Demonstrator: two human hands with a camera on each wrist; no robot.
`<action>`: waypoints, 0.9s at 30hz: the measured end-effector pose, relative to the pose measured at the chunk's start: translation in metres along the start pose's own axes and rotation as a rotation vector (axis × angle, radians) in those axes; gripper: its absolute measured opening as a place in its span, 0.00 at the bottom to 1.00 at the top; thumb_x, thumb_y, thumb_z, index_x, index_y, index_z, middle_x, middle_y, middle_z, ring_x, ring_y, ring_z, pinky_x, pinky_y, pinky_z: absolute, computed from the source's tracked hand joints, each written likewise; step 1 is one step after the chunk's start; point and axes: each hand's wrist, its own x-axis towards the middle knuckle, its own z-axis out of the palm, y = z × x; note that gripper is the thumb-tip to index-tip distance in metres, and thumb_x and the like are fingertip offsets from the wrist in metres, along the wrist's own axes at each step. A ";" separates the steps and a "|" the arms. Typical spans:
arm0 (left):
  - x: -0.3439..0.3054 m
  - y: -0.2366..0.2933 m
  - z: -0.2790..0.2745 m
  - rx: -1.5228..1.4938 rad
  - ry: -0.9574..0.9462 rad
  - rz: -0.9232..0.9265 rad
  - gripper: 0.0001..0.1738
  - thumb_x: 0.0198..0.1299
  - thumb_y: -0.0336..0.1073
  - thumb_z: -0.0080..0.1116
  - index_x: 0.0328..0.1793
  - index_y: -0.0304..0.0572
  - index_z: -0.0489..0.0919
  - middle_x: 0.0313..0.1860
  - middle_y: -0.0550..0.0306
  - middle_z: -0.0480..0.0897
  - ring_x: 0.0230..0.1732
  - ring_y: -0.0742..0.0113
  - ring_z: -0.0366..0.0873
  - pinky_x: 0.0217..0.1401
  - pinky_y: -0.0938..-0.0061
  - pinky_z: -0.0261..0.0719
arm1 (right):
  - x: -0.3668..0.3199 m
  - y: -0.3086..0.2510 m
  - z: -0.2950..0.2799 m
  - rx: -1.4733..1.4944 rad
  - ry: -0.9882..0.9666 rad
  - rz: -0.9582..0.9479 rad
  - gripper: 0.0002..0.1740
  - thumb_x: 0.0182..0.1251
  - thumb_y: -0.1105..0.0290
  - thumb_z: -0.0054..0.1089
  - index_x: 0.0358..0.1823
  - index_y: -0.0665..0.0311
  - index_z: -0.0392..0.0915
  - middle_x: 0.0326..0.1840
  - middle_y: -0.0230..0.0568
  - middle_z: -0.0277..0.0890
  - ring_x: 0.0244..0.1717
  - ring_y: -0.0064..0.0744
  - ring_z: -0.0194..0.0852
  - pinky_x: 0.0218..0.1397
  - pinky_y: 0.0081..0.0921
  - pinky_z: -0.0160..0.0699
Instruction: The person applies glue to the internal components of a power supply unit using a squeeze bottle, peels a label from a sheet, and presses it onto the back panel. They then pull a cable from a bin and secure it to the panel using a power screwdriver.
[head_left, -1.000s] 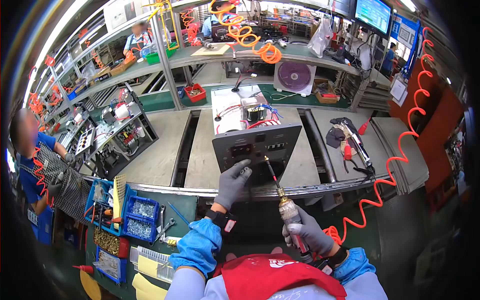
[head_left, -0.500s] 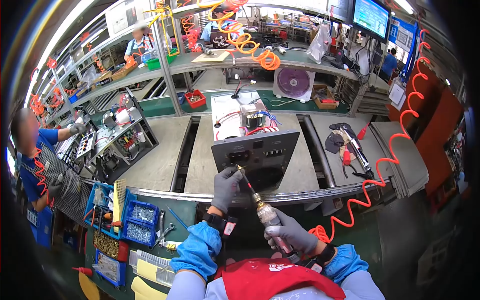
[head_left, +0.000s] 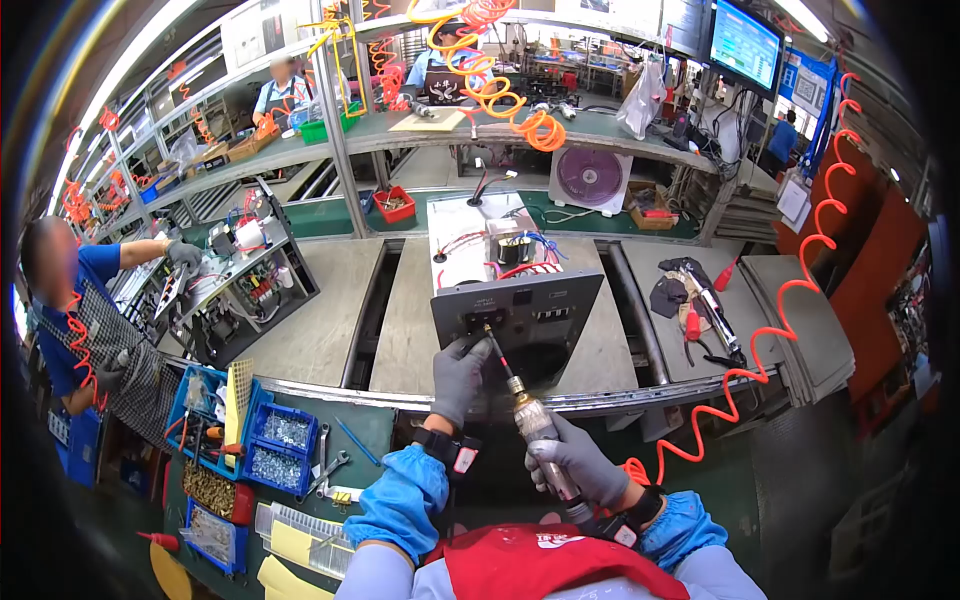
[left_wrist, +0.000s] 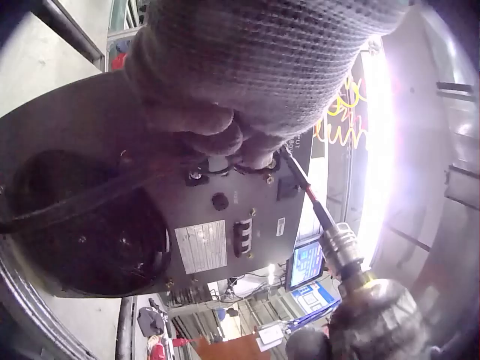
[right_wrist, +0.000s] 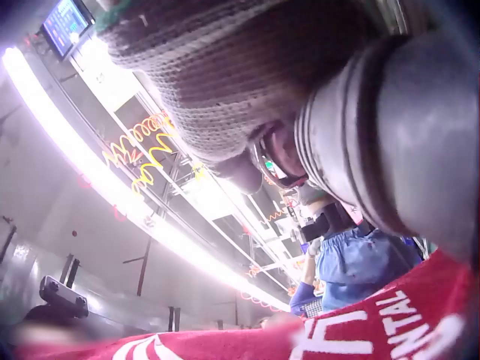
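A dark grey panel [head_left: 578, 300] stands upright on the front of a white metal unit [head_left: 452, 212] with exposed wiring. My gloved right hand [head_left: 585, 462] grips a pneumatic screwdriver [head_left: 535, 418], fingers wrapped round its body. The slim bit [head_left: 502, 358] points up and left, its tip at the black terminal block [head_left: 485, 320] on the panel. My gloved left hand [head_left: 460, 375] is at the panel just below that block, fingers bent. In the left wrist view its fingertips [left_wrist: 217, 141] lie right beside the bit's tip; I cannot tell what they hold. The right wrist view shows mostly glove [right_wrist: 202, 82] and screwdriver body [right_wrist: 405, 142].
An orange coiled air hose [head_left: 735, 380] runs at the right. Pliers and other tools [head_left: 715, 300] lie right of the unit. Blue bins [head_left: 280, 465] of small hardware and wrenches [head_left: 328, 470] sit at the left. Another person [head_left: 90, 300] works at a second unit [head_left: 255, 280].
The screwdriver has swung left and its tip has come to the terminal block. My left hand has shifted slightly left and down, staying close to the panel.
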 end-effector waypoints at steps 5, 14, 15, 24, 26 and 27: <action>0.005 -0.004 0.005 -0.050 0.044 0.021 0.12 0.64 0.33 0.66 0.48 0.31 0.85 0.37 0.59 0.87 0.36 0.78 0.78 0.37 0.78 0.75 | 0.006 -0.006 0.005 -0.013 0.011 -0.043 0.28 0.67 0.67 0.60 0.66 0.61 0.62 0.33 0.37 0.74 0.26 0.25 0.77 0.29 0.26 0.81; 0.016 -0.018 0.012 -0.063 0.062 0.131 0.11 0.63 0.39 0.67 0.38 0.38 0.83 0.20 0.66 0.76 0.14 0.80 0.65 0.16 0.78 0.58 | 0.006 -0.003 0.013 0.520 -0.079 0.135 0.18 0.77 0.53 0.49 0.51 0.60 0.68 0.34 0.37 0.76 0.27 0.26 0.78 0.28 0.23 0.82; 0.016 -0.017 0.012 -0.059 0.063 0.128 0.11 0.64 0.39 0.67 0.38 0.38 0.83 0.20 0.66 0.76 0.14 0.80 0.65 0.16 0.77 0.58 | 0.004 -0.004 0.017 0.508 -0.064 0.130 0.17 0.77 0.53 0.49 0.51 0.60 0.68 0.34 0.37 0.76 0.27 0.26 0.78 0.28 0.23 0.82; 0.018 -0.017 0.011 -0.100 0.046 0.101 0.12 0.63 0.39 0.68 0.41 0.36 0.83 0.26 0.64 0.79 0.21 0.78 0.68 0.23 0.77 0.64 | 0.004 -0.005 0.040 0.415 0.027 0.082 0.14 0.77 0.56 0.50 0.53 0.57 0.68 0.33 0.36 0.75 0.26 0.25 0.76 0.29 0.24 0.81; 0.016 -0.013 0.009 -0.085 0.039 0.010 0.14 0.63 0.33 0.68 0.49 0.30 0.84 0.40 0.58 0.86 0.36 0.73 0.77 0.38 0.76 0.76 | 0.004 -0.004 0.042 0.410 0.037 0.070 0.14 0.77 0.57 0.50 0.54 0.57 0.67 0.33 0.36 0.75 0.26 0.25 0.76 0.29 0.24 0.81; 0.017 -0.014 0.008 -0.067 0.040 0.017 0.14 0.63 0.34 0.68 0.48 0.30 0.84 0.39 0.58 0.86 0.36 0.73 0.77 0.38 0.76 0.76 | 0.004 -0.005 0.043 0.401 0.044 0.060 0.14 0.77 0.57 0.49 0.54 0.57 0.67 0.33 0.36 0.75 0.26 0.25 0.76 0.29 0.24 0.81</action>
